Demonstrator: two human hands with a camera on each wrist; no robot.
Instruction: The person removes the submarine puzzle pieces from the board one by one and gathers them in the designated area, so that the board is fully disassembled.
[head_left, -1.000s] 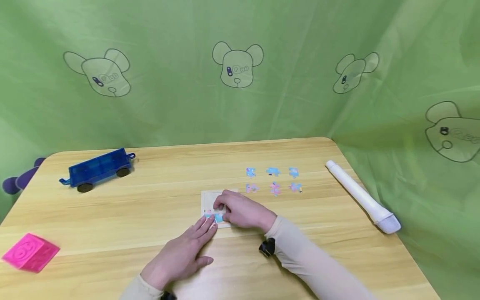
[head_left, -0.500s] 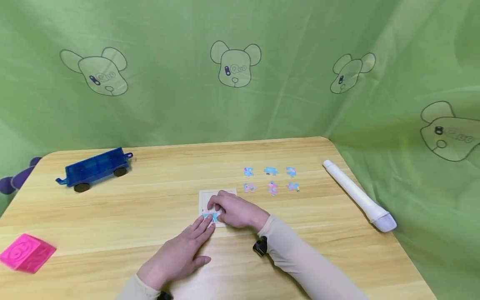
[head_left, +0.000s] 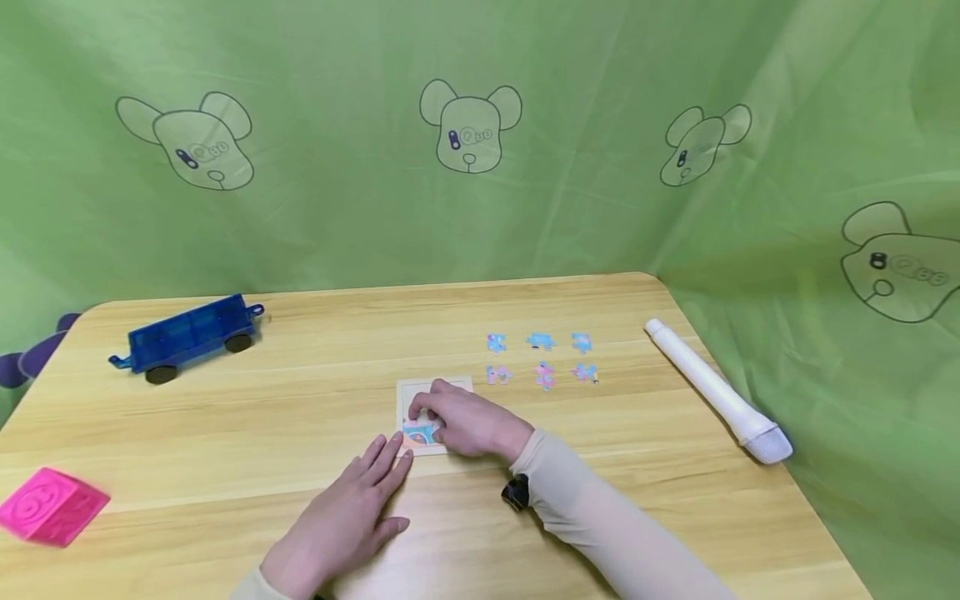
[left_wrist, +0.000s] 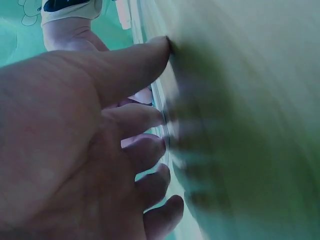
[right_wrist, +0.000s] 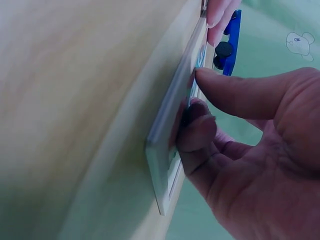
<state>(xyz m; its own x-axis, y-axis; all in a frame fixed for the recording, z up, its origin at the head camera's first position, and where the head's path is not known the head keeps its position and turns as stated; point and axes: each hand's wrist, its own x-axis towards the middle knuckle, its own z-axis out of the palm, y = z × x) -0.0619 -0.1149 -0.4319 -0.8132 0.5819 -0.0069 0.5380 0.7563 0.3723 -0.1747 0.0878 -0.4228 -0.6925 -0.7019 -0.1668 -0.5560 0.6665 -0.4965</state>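
Observation:
A small white puzzle tray (head_left: 465,384) lies on the table, with blue and orange puzzle pieces (head_left: 417,435) set along its near side. My right hand (head_left: 472,421) is bent over the tray's right part. Its thumb and curled index finger grip at a puzzle piece low in the tray, mostly hidden under the hand; the right wrist view has these fingertips right at the tray's surface (right_wrist: 160,160). My left hand (head_left: 341,512) lies with fingers spread, its fingertips at the tray's near left corner. Several loose puzzle pieces (head_left: 541,341) lie in two rows beyond my right hand.
A blue toy wagon (head_left: 187,335) stands at the back left of the wooden table (head_left: 225,450). Near the left edge sits a pink block (head_left: 52,506). A white toy microphone (head_left: 716,387) lies along the right edge, and a green curtain (head_left: 337,208) hangs behind.
My left hand has drawn back toward me and to the left, uncovering more of the pieces in the tray. The right hand's fingers have shifted slightly left over the tray.

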